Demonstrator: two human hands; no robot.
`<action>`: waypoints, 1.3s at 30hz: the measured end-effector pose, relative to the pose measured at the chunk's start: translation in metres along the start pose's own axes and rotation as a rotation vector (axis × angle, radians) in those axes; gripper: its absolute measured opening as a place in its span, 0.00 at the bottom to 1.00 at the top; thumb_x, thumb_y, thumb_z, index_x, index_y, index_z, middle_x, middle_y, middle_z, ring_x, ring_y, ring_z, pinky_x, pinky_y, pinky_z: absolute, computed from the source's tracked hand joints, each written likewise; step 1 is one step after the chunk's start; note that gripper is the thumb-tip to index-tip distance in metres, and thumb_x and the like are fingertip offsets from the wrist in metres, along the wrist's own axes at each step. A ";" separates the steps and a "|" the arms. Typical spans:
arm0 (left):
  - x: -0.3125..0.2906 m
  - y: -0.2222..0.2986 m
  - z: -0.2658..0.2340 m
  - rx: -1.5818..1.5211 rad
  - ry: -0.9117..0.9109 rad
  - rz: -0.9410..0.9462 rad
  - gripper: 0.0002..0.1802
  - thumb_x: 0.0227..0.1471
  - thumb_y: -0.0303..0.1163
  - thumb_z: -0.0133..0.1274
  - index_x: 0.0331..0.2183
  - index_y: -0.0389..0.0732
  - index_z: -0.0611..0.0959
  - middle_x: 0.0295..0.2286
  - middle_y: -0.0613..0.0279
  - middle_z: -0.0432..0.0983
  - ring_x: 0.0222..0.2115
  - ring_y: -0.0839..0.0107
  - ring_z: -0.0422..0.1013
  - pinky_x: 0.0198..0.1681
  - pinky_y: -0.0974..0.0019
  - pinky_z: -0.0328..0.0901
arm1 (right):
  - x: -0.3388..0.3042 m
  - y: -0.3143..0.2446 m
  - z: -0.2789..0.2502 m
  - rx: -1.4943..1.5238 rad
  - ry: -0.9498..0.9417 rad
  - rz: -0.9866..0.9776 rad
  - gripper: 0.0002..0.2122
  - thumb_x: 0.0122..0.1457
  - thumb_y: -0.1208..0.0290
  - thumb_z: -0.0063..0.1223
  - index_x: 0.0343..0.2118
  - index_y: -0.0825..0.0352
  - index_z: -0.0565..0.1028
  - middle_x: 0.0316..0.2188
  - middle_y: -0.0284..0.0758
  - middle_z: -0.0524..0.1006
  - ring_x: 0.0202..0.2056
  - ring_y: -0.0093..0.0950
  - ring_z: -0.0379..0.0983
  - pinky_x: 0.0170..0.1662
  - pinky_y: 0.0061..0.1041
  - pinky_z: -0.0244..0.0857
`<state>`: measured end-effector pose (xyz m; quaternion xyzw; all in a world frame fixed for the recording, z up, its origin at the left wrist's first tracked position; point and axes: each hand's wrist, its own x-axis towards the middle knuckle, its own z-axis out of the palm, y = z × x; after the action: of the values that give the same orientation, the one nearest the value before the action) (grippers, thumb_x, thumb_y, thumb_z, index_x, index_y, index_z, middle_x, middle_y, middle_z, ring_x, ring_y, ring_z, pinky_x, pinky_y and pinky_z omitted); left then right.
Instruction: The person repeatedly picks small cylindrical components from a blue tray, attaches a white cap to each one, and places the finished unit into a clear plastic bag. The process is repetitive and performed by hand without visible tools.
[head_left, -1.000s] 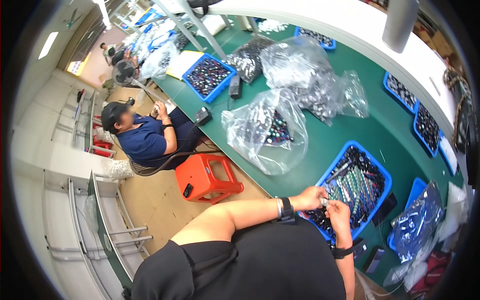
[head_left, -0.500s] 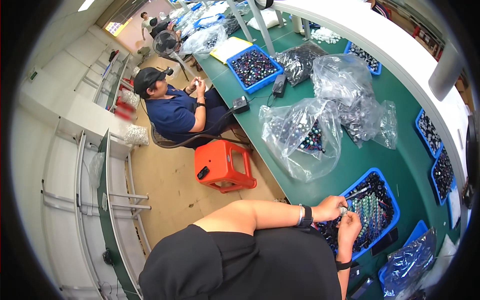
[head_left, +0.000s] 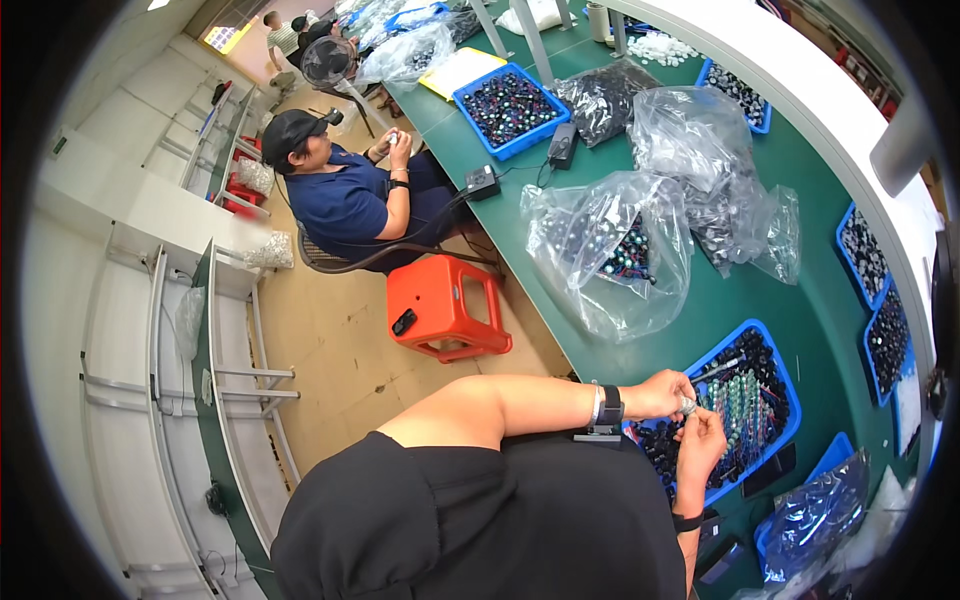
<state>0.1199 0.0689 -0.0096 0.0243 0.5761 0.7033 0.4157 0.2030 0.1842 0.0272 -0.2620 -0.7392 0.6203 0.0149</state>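
My left hand [head_left: 660,394] and my right hand [head_left: 702,444] meet over the near left side of a blue tray [head_left: 793,425]. Fingertips of both hands are pinched on a small pale, round-looking part [head_left: 687,406], whose exact kind is too small to make out. Under and beside the hands, the tray holds many small black pieces [head_left: 762,352]. Rows of greenish round-headed pieces [head_left: 738,412] with thin coloured wires lie in its middle. A slim, pen-like tool [head_left: 722,368] rests across the black pieces near the far left corner.
A clear bag [head_left: 605,265] of wired parts lies farther along the green table [head_left: 810,330]. Beyond stands another full blue tray [head_left: 510,110]. Phone-like dark objects [head_left: 770,470] sit beside my tray. An orange stool [head_left: 445,300] and a seated co-worker [head_left: 340,195] are at left.
The view has shifted slightly. My hands stay together over the tray around the small part, with the right hand's fingers turned a little. The standing person in the far background has turned.
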 end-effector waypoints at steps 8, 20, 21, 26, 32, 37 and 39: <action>0.027 -0.007 -0.014 0.029 0.234 0.047 0.07 0.52 0.22 0.47 0.35 0.32 0.74 0.25 0.60 0.73 0.20 0.76 0.69 0.22 0.73 0.66 | 0.007 0.006 0.002 0.029 -0.010 -0.030 0.03 0.57 0.79 0.45 0.32 0.71 0.71 0.21 0.31 0.72 0.20 0.18 0.68 0.25 0.15 0.66; 0.018 -0.043 -0.082 0.341 0.274 -0.004 0.07 0.51 0.24 0.50 0.34 0.32 0.77 0.27 0.64 0.74 0.29 0.78 0.67 0.34 0.73 0.63 | 0.068 0.087 -0.009 0.134 -0.022 0.039 0.08 0.55 0.75 0.46 0.38 0.66 0.70 0.31 0.31 0.71 0.31 0.22 0.67 0.35 0.19 0.61; 0.019 -0.041 -0.081 0.361 0.246 -0.010 0.08 0.51 0.25 0.51 0.34 0.32 0.77 0.28 0.64 0.75 0.29 0.78 0.68 0.34 0.73 0.63 | 0.073 0.068 0.000 -0.032 0.015 -0.106 0.09 0.55 0.71 0.49 0.37 0.69 0.71 0.29 0.33 0.72 0.32 0.25 0.68 0.37 0.24 0.62; 0.031 -0.056 -0.079 0.759 0.202 0.077 0.08 0.49 0.27 0.53 0.34 0.38 0.79 0.27 0.63 0.73 0.32 0.71 0.68 0.36 0.68 0.63 | 0.114 0.062 0.015 -0.555 0.265 0.036 0.22 0.51 0.57 0.55 0.39 0.74 0.71 0.32 0.53 0.75 0.38 0.48 0.73 0.42 0.38 0.64; 0.034 -0.055 -0.077 1.112 0.335 0.306 0.08 0.48 0.33 0.54 0.34 0.47 0.83 0.29 0.61 0.68 0.36 0.62 0.64 0.41 0.62 0.62 | 0.142 0.104 0.010 -0.353 0.203 0.242 0.16 0.49 0.60 0.57 0.25 0.73 0.74 0.19 0.41 0.75 0.21 0.30 0.69 0.28 0.30 0.62; 0.035 -0.058 -0.078 1.104 0.339 0.316 0.15 0.50 0.30 0.50 0.43 0.44 0.77 0.33 0.57 0.69 0.38 0.58 0.66 0.42 0.60 0.63 | 0.132 0.094 0.009 -0.078 0.218 0.212 0.12 0.49 0.64 0.57 0.20 0.69 0.71 0.15 0.31 0.71 0.18 0.17 0.60 0.22 0.22 0.54; 0.036 -0.064 -0.089 1.009 0.338 0.291 0.17 0.51 0.28 0.48 0.45 0.43 0.75 0.34 0.55 0.69 0.39 0.57 0.66 0.43 0.60 0.63 | 0.119 0.083 0.008 -0.095 0.158 0.134 0.11 0.50 0.65 0.55 0.23 0.67 0.70 0.15 0.30 0.72 0.19 0.17 0.64 0.23 0.23 0.56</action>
<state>0.0860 0.0205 -0.1084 0.1868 0.8911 0.3844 0.1528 0.1287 0.2333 -0.0877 -0.3595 -0.7450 0.5616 0.0192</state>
